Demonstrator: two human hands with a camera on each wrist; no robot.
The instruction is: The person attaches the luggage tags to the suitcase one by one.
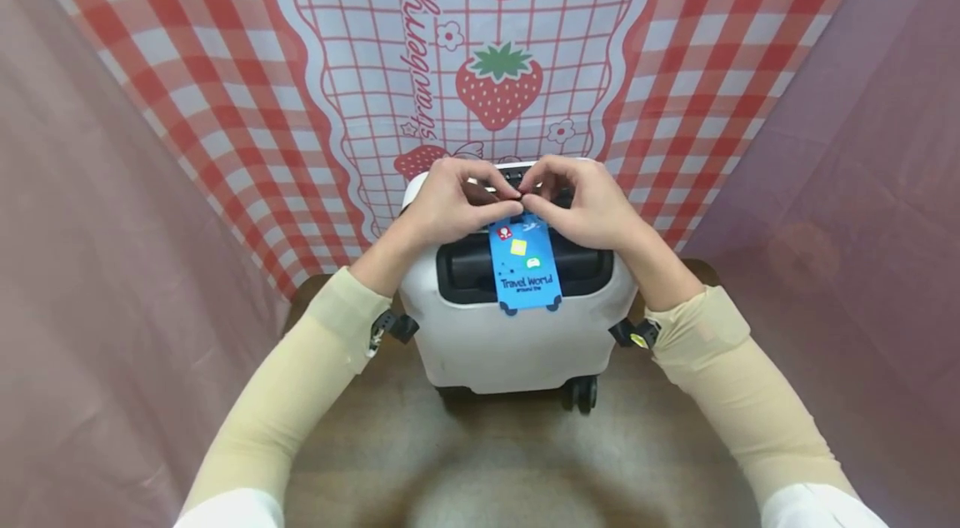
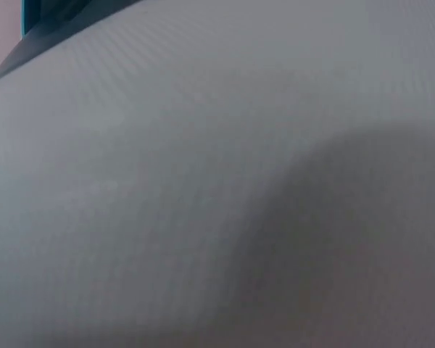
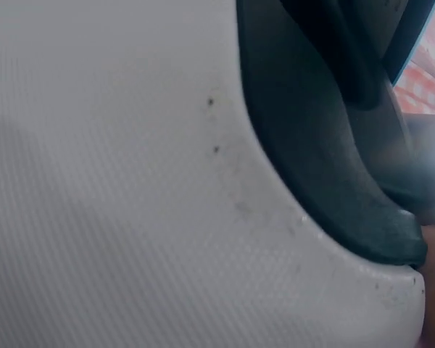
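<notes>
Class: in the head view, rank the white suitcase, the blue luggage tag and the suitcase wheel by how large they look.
1. White suitcase, clearly the largest.
2. Blue luggage tag, lying over the dark handle recess.
3. Suitcase wheel, smallest, though partly hidden under the case.

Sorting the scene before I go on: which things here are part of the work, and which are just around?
In use:
left hand and right hand, both pinching the top of the tag
blue luggage tag
white suitcase, black handle recess

Just around:
strawberry cloth
pink drapes
wooden floor
</notes>
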